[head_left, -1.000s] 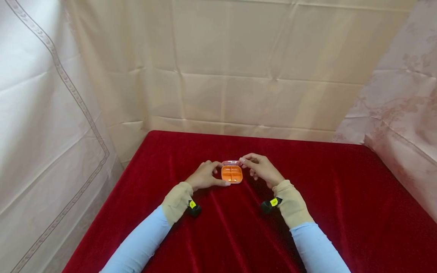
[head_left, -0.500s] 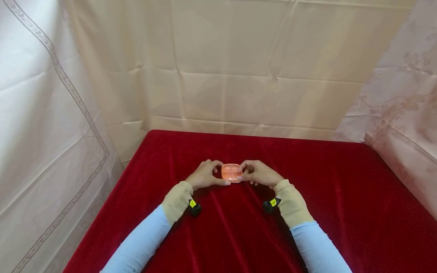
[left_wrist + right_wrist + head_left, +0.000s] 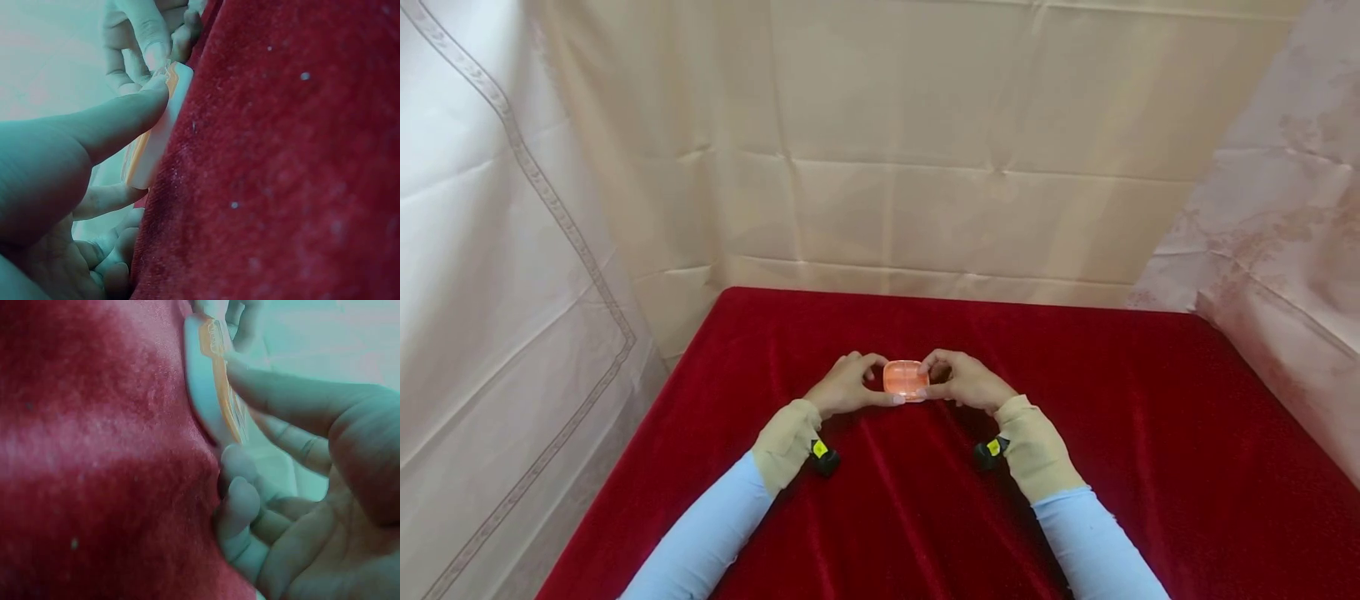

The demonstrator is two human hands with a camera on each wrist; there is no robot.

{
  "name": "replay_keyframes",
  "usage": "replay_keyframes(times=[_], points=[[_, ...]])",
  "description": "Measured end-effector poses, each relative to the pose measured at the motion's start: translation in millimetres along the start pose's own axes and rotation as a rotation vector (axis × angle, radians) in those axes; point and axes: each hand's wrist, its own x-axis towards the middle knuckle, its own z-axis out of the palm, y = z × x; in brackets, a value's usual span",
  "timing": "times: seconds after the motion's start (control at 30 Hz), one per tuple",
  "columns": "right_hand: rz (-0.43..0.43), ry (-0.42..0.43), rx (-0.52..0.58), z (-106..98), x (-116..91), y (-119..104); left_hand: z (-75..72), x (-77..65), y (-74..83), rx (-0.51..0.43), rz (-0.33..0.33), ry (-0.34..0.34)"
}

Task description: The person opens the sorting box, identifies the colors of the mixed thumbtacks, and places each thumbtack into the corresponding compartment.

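Note:
A small pill box with an orange inside, a white base and a clear lid lies flat on the red cloth, its lid down over the compartments. My left hand grips its left side, thumb at the front edge and a finger at the back. From the right, my right hand holds it between thumb and bent fingers. In the left wrist view the white base shows edge-on, with the left thumb near the front catch. The right wrist view shows the orange catch just beyond the right thumb.
A red velvet cloth covers the table, with a few soft creases. Pale curtains hang behind the table and at both sides. Each wrist carries a small black camera.
The clear lid stood raised at the back a second ago; it has swung down over the orange compartments. My right hand came down with it to the box's right side. My left hand kept its grip.

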Motion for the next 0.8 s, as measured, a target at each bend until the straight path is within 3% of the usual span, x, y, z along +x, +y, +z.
replay_keyframes(times=[0.17,0.37,0.5,0.7,0.8], points=[[-0.116,0.047,-0.212,7.1,4.1,-2.2,1.2,0.0,-2.5,-0.017,0.007,-0.004],[-0.158,0.082,-0.279,-0.8,2.5,0.9,-0.1,1.0,-1.1,0.0,0.01,-0.016],[-0.087,0.078,-0.255,-27.1,-6.7,12.2,-1.3,0.4,0.9,0.011,-0.007,-0.027],[0.097,0.09,-0.148,-72.1,-29.4,38.7,-2.5,-0.3,-0.9,-0.003,-0.01,-0.03],[0.134,0.089,-0.119,-86.1,-39.5,50.3,-3.5,-1.5,-2.3,0.001,-0.001,-0.028]])
